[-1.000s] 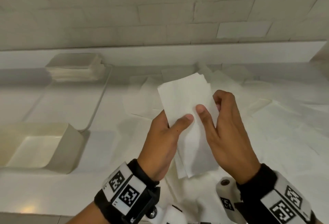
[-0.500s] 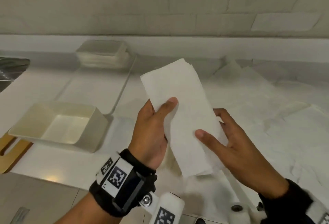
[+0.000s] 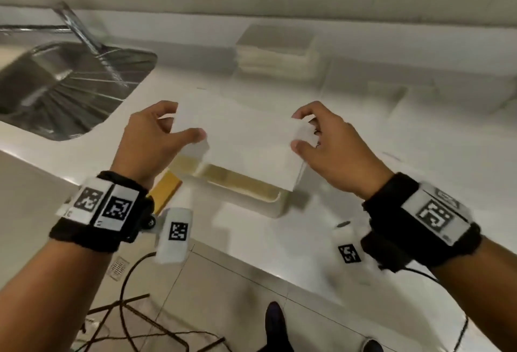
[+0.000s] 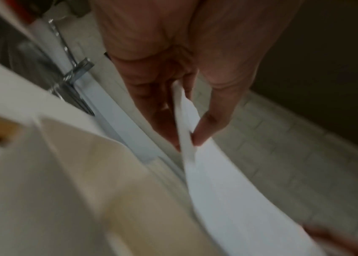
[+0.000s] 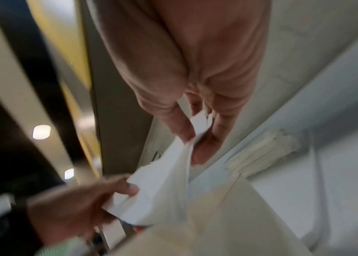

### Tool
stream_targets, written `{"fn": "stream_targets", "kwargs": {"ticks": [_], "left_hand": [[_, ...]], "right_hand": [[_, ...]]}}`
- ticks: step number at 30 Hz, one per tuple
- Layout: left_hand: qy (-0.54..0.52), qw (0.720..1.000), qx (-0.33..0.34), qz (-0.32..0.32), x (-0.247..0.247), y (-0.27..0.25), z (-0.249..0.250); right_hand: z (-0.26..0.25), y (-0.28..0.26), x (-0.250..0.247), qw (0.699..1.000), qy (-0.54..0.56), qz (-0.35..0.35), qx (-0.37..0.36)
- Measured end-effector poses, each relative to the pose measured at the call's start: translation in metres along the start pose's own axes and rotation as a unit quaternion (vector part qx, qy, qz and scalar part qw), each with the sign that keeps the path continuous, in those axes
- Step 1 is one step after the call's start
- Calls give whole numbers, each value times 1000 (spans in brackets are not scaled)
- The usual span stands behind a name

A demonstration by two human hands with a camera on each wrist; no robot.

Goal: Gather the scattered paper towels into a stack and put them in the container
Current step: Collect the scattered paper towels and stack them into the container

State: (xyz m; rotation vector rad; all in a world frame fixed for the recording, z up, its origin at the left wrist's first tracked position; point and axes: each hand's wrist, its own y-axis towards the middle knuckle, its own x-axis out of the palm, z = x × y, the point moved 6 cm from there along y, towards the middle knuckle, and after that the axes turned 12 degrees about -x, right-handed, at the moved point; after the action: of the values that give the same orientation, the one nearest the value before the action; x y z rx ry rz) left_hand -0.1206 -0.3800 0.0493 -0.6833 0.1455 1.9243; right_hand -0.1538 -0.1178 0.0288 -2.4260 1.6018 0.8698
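So stack [image 3: 240, 138] was gathered, pinched by my left hand [image 3: 151, 138] and right hand [image 3: 330, 144] | held just over the container [image 3: 268, 200], near counter edge | drop-in left | can't tell about leftover towels

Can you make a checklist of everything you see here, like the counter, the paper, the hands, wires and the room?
Surface: white counter.
Job's things: paper towel stack held flat over the cream container.
Clutter: another pile of towels at the back; wooden piece beside the container.
Hands: left hand and right hand each pinch one end of the stack.
Cables: dark cables on the floor.
Surroundings: steel sink, tiled floor.
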Motion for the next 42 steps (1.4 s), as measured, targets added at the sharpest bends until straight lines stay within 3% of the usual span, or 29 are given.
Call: {"fn": "stream_targets", "kwargs": {"ticks": [4, 8, 12, 15, 16, 19, 22, 23, 25, 29, 32, 34, 37, 42], "left_hand": [[233, 971, 51, -14, -1, 38, -18], [377, 920, 82, -75, 18, 55, -38], [468, 872, 123, -77, 22, 48, -34], [542, 819, 190, -11, 12, 31, -19], [535, 821, 202, -2, 10, 24, -12], [472, 858, 197, -46, 11, -1, 8], [348, 908, 217, -87, 21, -40, 38], [316, 915, 228, -106, 30, -57, 52], [275, 916, 251, -150, 60, -93, 77], [214, 909, 245, -260, 153, -132, 95], [243, 878, 259, -321, 243, -154, 100], [287, 842, 290, -352, 301, -174, 102], [339, 793, 330, -383, 374, -204, 102], [447, 735, 373, -348, 452, -233, 100]], "right_hand": [[-6, 30, 58, 980, -144, -135, 7], [-1, 29, 88, 930, -265, -255, 6], [-1, 33, 102, 893, -357, -275, -6], [-16, 36, 109, 866, -434, -243, -41], [-23, 35, 107, 856, -465, -224, -43], [-53, 21, 73, 886, -434, -137, -92], [-36, -17, 17, 909, -381, -166, -13], [-23, -35, -13, 923, -356, -146, 20], [8, -84, -78, 932, -343, -86, 84], [82, -200, -191, 906, -365, -33, 212], [123, -272, -256, 892, -368, -3, 262], [149, -305, -270, 882, -368, -69, 286], [174, -329, -260, 890, -325, -140, 286], [193, -339, -252, 893, -347, -136, 250]]}}
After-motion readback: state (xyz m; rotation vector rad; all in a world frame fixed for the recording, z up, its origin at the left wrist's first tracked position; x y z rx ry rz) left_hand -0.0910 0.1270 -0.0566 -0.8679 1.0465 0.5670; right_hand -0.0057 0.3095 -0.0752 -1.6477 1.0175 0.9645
